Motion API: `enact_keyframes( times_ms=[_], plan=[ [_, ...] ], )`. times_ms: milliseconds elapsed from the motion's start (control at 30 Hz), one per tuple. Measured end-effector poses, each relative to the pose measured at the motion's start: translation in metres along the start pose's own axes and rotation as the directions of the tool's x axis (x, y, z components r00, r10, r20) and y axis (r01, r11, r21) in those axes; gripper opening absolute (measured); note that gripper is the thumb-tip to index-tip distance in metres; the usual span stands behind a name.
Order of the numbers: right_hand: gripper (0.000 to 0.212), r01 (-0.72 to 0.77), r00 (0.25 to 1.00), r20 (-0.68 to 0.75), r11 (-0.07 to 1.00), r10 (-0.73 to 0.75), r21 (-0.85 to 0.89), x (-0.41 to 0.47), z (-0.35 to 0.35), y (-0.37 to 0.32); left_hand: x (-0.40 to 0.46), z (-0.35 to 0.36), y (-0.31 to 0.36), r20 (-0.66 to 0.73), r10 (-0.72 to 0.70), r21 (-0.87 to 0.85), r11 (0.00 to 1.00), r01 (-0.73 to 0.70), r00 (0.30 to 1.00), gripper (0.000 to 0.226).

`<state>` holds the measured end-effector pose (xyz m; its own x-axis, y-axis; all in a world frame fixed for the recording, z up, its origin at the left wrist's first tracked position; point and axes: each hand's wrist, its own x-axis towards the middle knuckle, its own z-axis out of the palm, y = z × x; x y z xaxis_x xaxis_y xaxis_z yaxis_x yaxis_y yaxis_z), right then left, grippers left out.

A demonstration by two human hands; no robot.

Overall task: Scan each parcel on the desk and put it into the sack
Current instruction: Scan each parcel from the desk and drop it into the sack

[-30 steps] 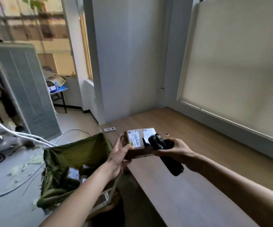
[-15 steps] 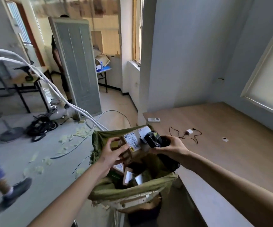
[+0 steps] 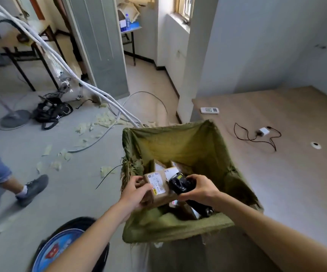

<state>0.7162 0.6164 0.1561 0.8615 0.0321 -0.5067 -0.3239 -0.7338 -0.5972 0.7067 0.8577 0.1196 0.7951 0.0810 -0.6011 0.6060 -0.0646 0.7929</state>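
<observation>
Moved since the earlier frames: parcel (image 3: 155,190) and scanner (image 3: 180,183) are now well over the sack (image 3: 188,146) mouth, where a second ago they were above the worktop (image 3: 276,173) edge; view has swung left and down.

Parcel: small brown carton, white label up, held tilted above the sack opening, not yet released. Left hand (image 3: 134,190) grips its left end, thumb on top near the label edge, fingers wrapped below. Right hand (image 3: 199,190) is closed round the black scanner, whose head sits just beside the label's right edge, touching or nearly so; cannot tell which. No scan light visible, so cannot tell whether the read is complete.

Sack: green fabric, mouth open, standing against the worktop's near-left corner. Several parcels already lie inside, under the hands.

Worktop: no further parcels visible on the part in view. A white remote (image 3: 209,110) lies near the far corner, a white charger (image 3: 263,131) with a black cable further right.

Floor left of sack: paper scraps, white hoses, a black bag. A second person's legs pass at the left edge.

Risks, as judged:
- Parcel dropped before the code registers; cause, scanner head too close and oblique to the label for a clean read.
- Scanner slipping in with the parcel; cause, both hands crowded together above the mouth.
- Parcel catching the frayed near rim and falling outside; cause, release point close to the sack's left edge.
</observation>
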Motion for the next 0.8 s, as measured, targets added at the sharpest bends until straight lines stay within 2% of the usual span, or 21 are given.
enact_keyframes(
  times_ms=[100,200,267,533,667,800],
  plan=[
    [0.101,-0.029,0.999,0.037,0.998,0.032,-0.062,0.017,0.020,0.015,0.019,0.003,-0.023,-0.018,0.004,0.190,0.982,0.000,1.000,0.047],
    [0.096,-0.045,0.998,0.031,0.986,0.050,-0.162,0.024,0.033,0.021,0.031,0.008,-0.033,-0.105,0.079,0.439,0.898,-0.025,0.991,0.061],
    [0.094,-0.042,0.999,0.003,0.970,0.044,-0.240,0.026,0.035,0.023,0.034,0.010,-0.032,-0.103,0.095,0.458,0.888,-0.038,0.990,0.066],
    [0.081,-0.038,0.998,-0.064,0.938,0.017,-0.344,0.021,-0.008,0.022,0.032,0.015,-0.001,-0.004,0.206,0.506,0.845,-0.175,0.979,0.052],
    [0.072,-0.043,0.990,-0.141,0.940,-0.005,-0.338,-0.008,-0.061,0.022,0.021,0.038,0.043,0.117,0.314,0.561,0.762,-0.324,0.942,0.047],
    [0.065,-0.066,0.967,-0.254,0.965,-0.001,-0.255,-0.062,-0.126,0.036,-0.002,0.091,0.101,0.302,0.424,0.599,0.612,-0.516,0.854,0.059]
  ],
)
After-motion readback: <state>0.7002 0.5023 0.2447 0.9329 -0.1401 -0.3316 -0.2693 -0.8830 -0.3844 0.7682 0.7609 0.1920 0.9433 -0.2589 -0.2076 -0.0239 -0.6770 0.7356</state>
